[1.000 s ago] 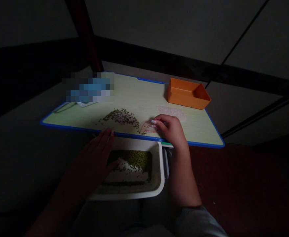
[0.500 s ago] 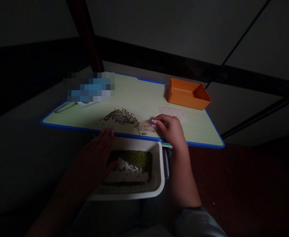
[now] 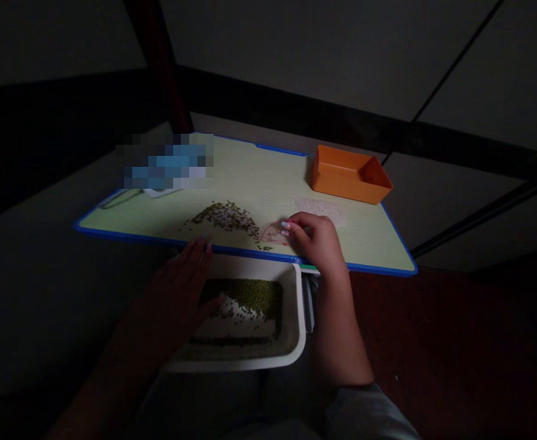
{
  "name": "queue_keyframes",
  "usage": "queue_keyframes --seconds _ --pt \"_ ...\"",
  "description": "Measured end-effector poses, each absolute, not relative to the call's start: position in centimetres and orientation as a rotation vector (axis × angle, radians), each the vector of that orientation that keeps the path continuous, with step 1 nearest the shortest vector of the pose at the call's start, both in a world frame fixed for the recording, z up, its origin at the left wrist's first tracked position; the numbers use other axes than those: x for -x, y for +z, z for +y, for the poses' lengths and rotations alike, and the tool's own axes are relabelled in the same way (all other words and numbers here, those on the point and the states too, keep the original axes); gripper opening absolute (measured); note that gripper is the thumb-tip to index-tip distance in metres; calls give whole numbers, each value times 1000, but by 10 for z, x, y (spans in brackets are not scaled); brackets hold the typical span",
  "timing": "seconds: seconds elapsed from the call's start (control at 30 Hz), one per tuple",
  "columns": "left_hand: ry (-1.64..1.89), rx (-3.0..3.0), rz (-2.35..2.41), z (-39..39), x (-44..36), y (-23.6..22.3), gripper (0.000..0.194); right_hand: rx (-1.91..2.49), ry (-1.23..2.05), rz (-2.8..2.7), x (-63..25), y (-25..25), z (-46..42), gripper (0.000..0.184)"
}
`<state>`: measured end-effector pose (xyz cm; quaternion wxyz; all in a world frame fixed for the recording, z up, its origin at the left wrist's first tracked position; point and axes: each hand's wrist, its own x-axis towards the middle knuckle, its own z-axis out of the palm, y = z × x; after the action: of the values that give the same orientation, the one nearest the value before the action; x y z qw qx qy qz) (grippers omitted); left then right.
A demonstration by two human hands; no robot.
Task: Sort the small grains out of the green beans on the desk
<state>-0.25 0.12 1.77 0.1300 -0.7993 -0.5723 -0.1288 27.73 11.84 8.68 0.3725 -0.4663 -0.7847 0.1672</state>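
"What do the grains (image 3: 225, 215) look like?"

"Small and dark green, with paler bits showing between them. They make a loose, thin heap, and a few stray toward its edges."

"And where is that?"

"On the pale table (image 3: 245, 165), left of the middle, close to the blue front edge. A short trail runs down from its right end."

"What's beside it?"

"A pinkish patch (image 3: 272, 234) with reddish marks. I can't tell if it's a print or something lying there. The right hand (image 3: 318, 241) is at its right side and covers part of it."

"Is that hand holding anything?"

"Thumb and forefinger tips are drawn close, so the gap is narrow. Whether something tiny is between them, I can't tell."

"The left hand (image 3: 177, 284)?"

"In shadow, fingers stretched out, thumb well apart from them. Fingertips are by the table's front edge. The hand hides the left end of the white tub (image 3: 301, 311)."

"What's in the tub?"

"More green grains, banked along the far side, with a scatter over the bare bottom and a dark strip near the front."

"Farther out?"

"A pale, speckled patch (image 3: 321, 209) just beyond the right hand, then an orange box (image 3: 345, 189) at the far right. At the far left, a blurred block hides most of something with a white base (image 3: 162, 192)."
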Motion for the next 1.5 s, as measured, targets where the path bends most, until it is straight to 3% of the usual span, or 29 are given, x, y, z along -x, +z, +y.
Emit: queue_keyframes --seconds 1.5 --pt "-337 2329 -1663 0 2 20 85 1434 254 -1987 -270 92 119 19"
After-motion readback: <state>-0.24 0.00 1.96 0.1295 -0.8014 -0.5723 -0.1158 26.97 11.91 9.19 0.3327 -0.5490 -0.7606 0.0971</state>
